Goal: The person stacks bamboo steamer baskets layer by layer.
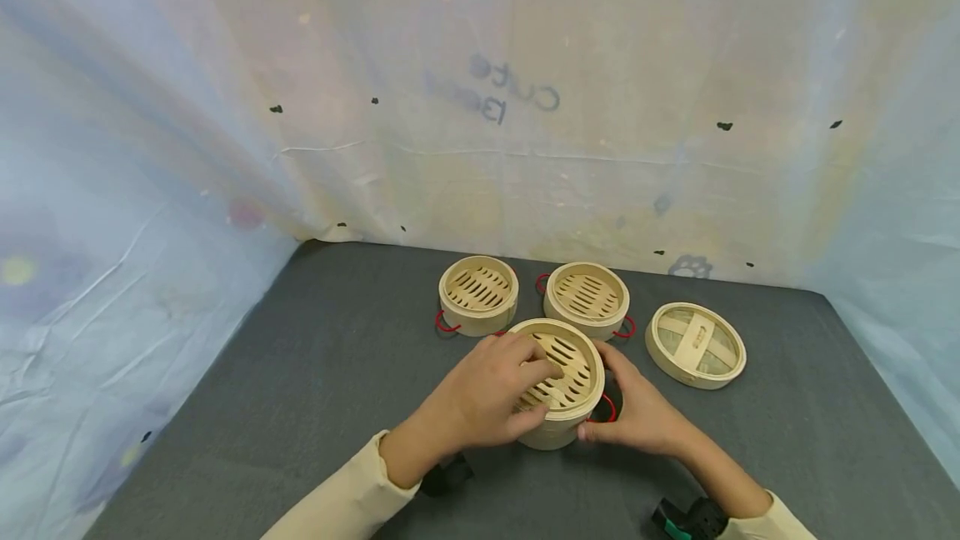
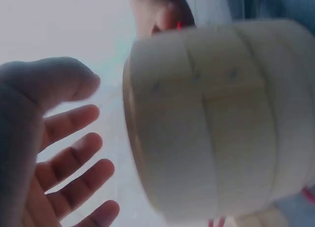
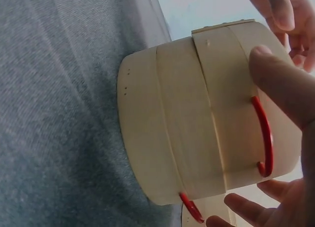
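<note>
A round bamboo steamer (image 1: 551,436) with a slatted floor stands at the front middle of the table in the head view; it looks like stacked tiers. My right hand (image 1: 637,407) grips its right side, thumb on the near wall and fingers round the far side. Red loop handles (image 3: 268,138) show on that side in the right wrist view. Over the top left of the steamer, my left hand (image 1: 491,390) hovers with fingers loosely spread. The left wrist view shows those fingers (image 2: 81,180) apart from the steamer's rim, holding nothing.
Behind the steamer stand two more bamboo baskets, one at left (image 1: 480,323) and one at right (image 1: 581,325), with red handles. A bamboo lid (image 1: 693,346) lies farther right. The dark grey tabletop (image 1: 337,357) meets a pale hanging sheet (image 1: 600,215) at the back.
</note>
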Tool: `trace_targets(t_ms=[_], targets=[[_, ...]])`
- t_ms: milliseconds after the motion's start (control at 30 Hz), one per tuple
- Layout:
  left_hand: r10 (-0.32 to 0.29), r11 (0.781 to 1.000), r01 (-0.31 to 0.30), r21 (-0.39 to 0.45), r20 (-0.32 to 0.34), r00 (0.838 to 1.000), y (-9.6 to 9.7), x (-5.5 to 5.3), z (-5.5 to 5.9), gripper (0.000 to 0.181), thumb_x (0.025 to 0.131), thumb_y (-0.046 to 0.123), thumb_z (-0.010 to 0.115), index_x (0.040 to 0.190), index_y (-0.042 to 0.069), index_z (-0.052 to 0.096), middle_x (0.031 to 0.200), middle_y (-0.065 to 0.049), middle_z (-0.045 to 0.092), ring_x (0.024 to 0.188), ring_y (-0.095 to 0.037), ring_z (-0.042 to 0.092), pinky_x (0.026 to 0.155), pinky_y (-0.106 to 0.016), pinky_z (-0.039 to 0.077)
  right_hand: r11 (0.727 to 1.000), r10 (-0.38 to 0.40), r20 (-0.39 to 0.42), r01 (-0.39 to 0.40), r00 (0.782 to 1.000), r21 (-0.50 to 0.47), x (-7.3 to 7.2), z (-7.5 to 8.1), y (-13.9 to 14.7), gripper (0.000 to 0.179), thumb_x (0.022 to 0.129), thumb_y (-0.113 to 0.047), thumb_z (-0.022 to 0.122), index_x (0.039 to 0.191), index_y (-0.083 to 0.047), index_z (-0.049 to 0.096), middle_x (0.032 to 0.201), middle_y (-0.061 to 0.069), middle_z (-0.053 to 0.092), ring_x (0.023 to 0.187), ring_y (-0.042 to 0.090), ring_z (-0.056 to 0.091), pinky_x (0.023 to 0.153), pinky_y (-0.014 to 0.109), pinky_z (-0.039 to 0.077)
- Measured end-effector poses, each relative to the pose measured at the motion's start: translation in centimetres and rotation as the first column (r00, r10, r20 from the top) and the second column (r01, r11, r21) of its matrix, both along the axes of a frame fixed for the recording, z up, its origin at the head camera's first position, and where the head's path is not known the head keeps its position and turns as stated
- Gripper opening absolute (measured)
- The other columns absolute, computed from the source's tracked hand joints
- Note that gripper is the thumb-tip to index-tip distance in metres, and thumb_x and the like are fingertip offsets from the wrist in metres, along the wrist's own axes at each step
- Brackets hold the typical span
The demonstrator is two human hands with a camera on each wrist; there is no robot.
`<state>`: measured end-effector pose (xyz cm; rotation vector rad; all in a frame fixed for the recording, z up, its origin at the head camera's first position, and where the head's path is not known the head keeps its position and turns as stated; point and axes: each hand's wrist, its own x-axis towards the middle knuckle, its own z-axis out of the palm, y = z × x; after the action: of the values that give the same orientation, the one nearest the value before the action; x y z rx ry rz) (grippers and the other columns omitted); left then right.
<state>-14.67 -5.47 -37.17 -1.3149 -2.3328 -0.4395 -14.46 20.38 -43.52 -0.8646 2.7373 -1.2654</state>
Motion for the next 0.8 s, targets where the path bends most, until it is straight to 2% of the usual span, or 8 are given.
trace_targets(t_ms=[167, 300, 367, 500, 600, 800], targets=[[-0.037, 0.997, 0.035, 0.075, 0.027, 0.999, -1.3, -1.9, 0.6, 0.036, 0.076, 0.031, 0.073, 0.109, 0.017, 0.068, 0.094, 0.004, 0.059, 0.078, -0.009, 0.050, 0.072, -0.029, 0.044, 0.999, 0.025, -0.029, -0.026, 0.999, -0.024, -0.2, 0.2, -0.1, 0.112, 0.066, -0.028, 0.089, 0.153, -0.020, 0.020, 0.147, 0.004, 0.040, 0.130, 0.028, 0.046, 0.096, 0.050, 0.047], [-0.043, 0.992, 0.041, 0.118, 0.011, 0.999, -2.5, -3.9, 0.3, 0.036, 0.075, 0.029, 0.072, 0.108, 0.015, 0.069, 0.092, 0.002, 0.061, 0.077, -0.008, 0.050, 0.070, -0.029, 0.042, 1.000, 0.008, -0.051, -0.009, 0.999, -0.022, -0.2, 0.3, -0.4, 0.115, 0.064, -0.032, 0.090, 0.153, -0.020, 0.019, 0.148, 0.004, 0.040, 0.130, 0.031, 0.047, 0.094, 0.054, 0.047], [-0.023, 0.992, 0.021, 0.126, 0.011, 1.000, -3.2, -4.9, -0.1, 0.035, 0.076, 0.029, 0.072, 0.107, 0.015, 0.068, 0.095, 0.002, 0.062, 0.079, -0.009, 0.052, 0.070, -0.029, 0.044, 1.000, -0.004, -0.056, 0.003, 0.998, -0.022, -0.1, 0.4, -0.6, 0.117, 0.062, -0.033, 0.091, 0.153, -0.019, 0.019, 0.147, 0.003, 0.041, 0.130, 0.030, 0.047, 0.093, 0.054, 0.047], [0.058, 0.992, -0.061, 0.106, 0.038, 0.998, -4.5, -7.0, -1.5, 0.035, 0.077, 0.030, 0.072, 0.109, 0.016, 0.067, 0.098, 0.002, 0.061, 0.081, -0.012, 0.055, 0.071, -0.031, 0.047, 0.999, 0.003, -0.064, -0.005, 0.998, -0.036, -0.2, 0.5, -0.8, 0.118, 0.062, -0.031, 0.091, 0.154, -0.016, 0.019, 0.146, 0.004, 0.043, 0.129, 0.029, 0.048, 0.094, 0.051, 0.047], [0.116, 0.989, -0.120, 0.080, 0.059, 0.992, -5.4, -8.2, -2.6, 0.038, 0.076, 0.030, 0.072, 0.110, 0.014, 0.067, 0.096, 0.000, 0.060, 0.076, -0.012, 0.053, 0.067, -0.032, 0.047, 0.999, 0.014, -0.058, -0.016, 0.998, -0.043, -0.2, 0.5, -0.8, 0.119, 0.062, -0.029, 0.091, 0.154, -0.015, 0.018, 0.145, 0.005, 0.043, 0.128, 0.029, 0.049, 0.094, 0.050, 0.047], [0.128, 0.987, -0.137, 0.079, 0.103, 0.986, -6.1, -9.8, -3.9, 0.040, 0.075, 0.029, 0.075, 0.110, 0.012, 0.067, 0.099, -0.004, 0.062, 0.072, -0.013, 0.055, 0.066, -0.032, 0.049, 0.999, 0.006, -0.024, -0.007, 1.000, -0.050, -0.1, 0.7, -0.8, 0.118, 0.062, -0.029, 0.091, 0.154, -0.016, 0.018, 0.145, 0.006, 0.043, 0.125, 0.033, 0.051, 0.094, 0.052, 0.048]])
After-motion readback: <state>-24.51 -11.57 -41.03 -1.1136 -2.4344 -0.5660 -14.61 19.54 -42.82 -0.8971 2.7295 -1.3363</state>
